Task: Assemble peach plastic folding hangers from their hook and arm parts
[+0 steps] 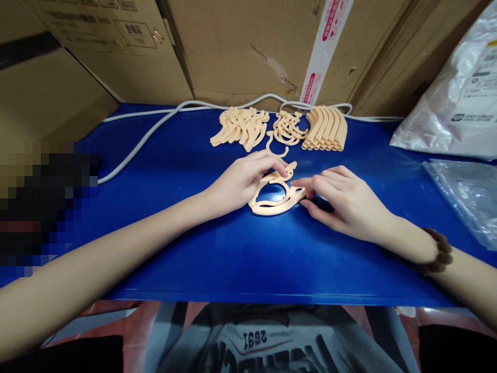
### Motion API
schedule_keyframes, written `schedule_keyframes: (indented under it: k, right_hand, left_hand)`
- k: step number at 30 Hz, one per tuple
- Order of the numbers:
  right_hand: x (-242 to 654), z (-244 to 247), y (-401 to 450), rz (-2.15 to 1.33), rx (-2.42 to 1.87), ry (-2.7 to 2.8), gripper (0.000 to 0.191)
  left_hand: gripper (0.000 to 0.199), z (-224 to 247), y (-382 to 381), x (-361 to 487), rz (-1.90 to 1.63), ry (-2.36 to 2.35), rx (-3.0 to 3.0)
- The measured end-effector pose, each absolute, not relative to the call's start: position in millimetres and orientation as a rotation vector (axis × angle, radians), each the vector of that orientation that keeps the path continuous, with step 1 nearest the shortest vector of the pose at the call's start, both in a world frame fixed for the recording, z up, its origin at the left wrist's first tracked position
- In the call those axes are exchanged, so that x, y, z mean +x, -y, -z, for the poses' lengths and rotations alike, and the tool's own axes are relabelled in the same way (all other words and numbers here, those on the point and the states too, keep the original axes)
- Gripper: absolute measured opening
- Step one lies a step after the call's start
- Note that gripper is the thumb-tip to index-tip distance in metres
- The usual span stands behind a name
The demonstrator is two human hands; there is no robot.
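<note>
On the blue table (240,254) lies a cream plastic assembly (272,210) of curved pieces, forming a rounded loop. My left hand (248,178) has its fingers closed on the assembly's upper left part. At its right end, my right hand (341,199) pinches the tip between thumb and fingers. Just beyond the assembly rests a single cream hook (276,153). Farther back are a pile of curved arm pieces (240,126), a pile of hooks (287,128) and a neat row of curved pieces (326,129).
A white cable (151,127) runs along the back and left of the table. Cardboard boxes (240,52) stand behind. A white plastic package (458,103) and a clear bag (466,191) lie at the right. A blurred dark object (39,207) is at the left.
</note>
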State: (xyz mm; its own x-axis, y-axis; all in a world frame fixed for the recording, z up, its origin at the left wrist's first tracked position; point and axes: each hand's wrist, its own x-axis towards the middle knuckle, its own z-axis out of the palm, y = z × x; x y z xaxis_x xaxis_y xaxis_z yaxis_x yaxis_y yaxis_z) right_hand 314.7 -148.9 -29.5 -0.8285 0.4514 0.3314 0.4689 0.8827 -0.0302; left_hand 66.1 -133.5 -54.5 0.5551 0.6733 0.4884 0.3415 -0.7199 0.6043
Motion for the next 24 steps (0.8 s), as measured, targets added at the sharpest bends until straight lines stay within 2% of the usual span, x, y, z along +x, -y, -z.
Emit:
schedule_keyframes:
  k: [5, 11, 19, 24]
  right_hand:
    - [315, 28, 150, 0.013, -0.805, 2.686, 0.027]
    - [315, 28, 148, 0.073, -0.949, 2.673, 0.042]
    - [315, 30, 148, -0.193, -0.8, 2.716, 0.038]
    - [317, 31, 145, -0.221, -0.821, 2.712, 0.036]
  left_hand:
    - [0.025, 55, 130, 62, -0.985, -0.817, 2.377]
    - [0.043, 51, 136, 64, -0.875, -0.82, 2.471]
    - [0.062, 46, 147, 68, -0.611, -0.782, 2.547]
    - [0.064, 31, 145, 60, -0.393, -0.93, 2.641]
